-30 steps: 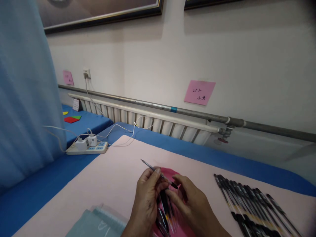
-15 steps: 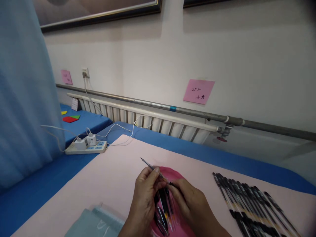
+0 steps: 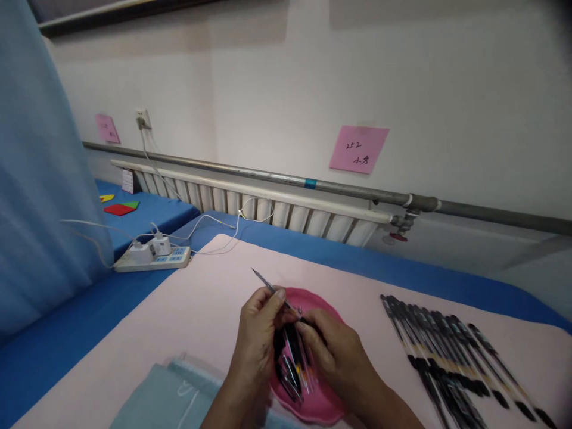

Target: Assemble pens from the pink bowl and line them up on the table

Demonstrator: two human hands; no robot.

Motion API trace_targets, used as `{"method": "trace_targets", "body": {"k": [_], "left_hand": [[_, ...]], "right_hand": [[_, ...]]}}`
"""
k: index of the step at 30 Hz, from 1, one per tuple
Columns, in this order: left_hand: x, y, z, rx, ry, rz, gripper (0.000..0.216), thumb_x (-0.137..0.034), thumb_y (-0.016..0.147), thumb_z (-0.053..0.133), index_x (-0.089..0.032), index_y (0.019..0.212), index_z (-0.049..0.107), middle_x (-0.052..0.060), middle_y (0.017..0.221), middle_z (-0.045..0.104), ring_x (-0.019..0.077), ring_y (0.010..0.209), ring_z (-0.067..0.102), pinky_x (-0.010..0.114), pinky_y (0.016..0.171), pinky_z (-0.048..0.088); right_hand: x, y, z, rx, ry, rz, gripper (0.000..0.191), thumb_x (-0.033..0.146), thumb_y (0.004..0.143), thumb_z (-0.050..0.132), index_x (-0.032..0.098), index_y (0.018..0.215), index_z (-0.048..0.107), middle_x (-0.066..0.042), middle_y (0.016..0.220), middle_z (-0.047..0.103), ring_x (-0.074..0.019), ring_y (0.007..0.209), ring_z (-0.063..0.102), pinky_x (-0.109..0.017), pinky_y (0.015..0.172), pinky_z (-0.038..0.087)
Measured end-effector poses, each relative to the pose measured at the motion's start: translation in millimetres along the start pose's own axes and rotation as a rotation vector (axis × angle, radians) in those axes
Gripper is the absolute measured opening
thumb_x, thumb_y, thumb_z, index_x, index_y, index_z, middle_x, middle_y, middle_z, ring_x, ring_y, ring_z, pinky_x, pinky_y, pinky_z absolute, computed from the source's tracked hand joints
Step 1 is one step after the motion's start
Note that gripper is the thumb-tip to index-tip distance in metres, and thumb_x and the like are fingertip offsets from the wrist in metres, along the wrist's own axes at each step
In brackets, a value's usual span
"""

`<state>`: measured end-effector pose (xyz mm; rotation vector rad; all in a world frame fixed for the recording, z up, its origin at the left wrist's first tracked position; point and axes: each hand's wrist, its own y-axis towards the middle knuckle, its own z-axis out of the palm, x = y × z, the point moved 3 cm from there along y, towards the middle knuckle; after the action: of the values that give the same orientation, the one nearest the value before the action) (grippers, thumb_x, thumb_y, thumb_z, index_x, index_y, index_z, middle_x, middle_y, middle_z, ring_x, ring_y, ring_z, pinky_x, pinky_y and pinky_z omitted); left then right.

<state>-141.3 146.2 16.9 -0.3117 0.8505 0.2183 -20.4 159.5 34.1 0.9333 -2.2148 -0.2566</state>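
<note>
Over the pink plate point(image 3: 324, 411), a slim pen point(image 3: 263, 279) slants up and to the left, its bare tip pointing away from me. My left hand point(image 3: 257, 333) pinches its barrel between thumb and fingers. My right hand point(image 3: 337, 351) is closed on the pen's lower end, where something black shows between the fingertips; whether that is a separate part I cannot tell. Beneath both hands, black and clear pen parts point(image 3: 289, 375) lie on the plate, partly hidden by the fingers.
Rows of black-capped pens point(image 3: 447, 345) lie at the right on a pale pink sheet point(image 3: 187, 310). A folded grey-green cloth point(image 3: 156, 396) is at the front left. Farther back sit a power strip point(image 3: 152, 262) with white cables, and a radiator point(image 3: 268, 205) along the wall.
The view has tilted down and shifted slightly, so more of the plate shows. Both hands keep nearly the same grip on the pen.
</note>
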Motion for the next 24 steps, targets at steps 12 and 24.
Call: {"method": "trace_targets", "body": {"k": [12,24], "left_hand": [[-28,10,-20,-0.192,-0.019,0.065,0.028,-0.019,0.065,0.065,-0.015,0.09,0.054,-0.004,0.056,0.055,0.0085,0.047,0.053,0.02,0.047,0.042],[-16,7,-16,-0.036,0.183,-0.057,0.048,-0.052,0.072,0.058,-0.015,0.103,0.057,-0.005,0.056,0.05,0.0033,0.037,0.033,0.016,0.035,0.021]], "right_hand": [[-26,7,-9,-0.011,0.18,0.227,0.018,0.024,0.085,0.044,0.02,0.072,0.055,0.002,0.067,0.059,-0.0141,0.063,0.055,-0.025,0.06,0.042],[2,-7,35,0.342,-0.174,-0.174,0.021,0.009,0.081,0.048,0.019,0.084,0.066,-0.005,0.083,0.068,-0.0196,0.077,0.056,-0.032,0.071,0.042]]}}
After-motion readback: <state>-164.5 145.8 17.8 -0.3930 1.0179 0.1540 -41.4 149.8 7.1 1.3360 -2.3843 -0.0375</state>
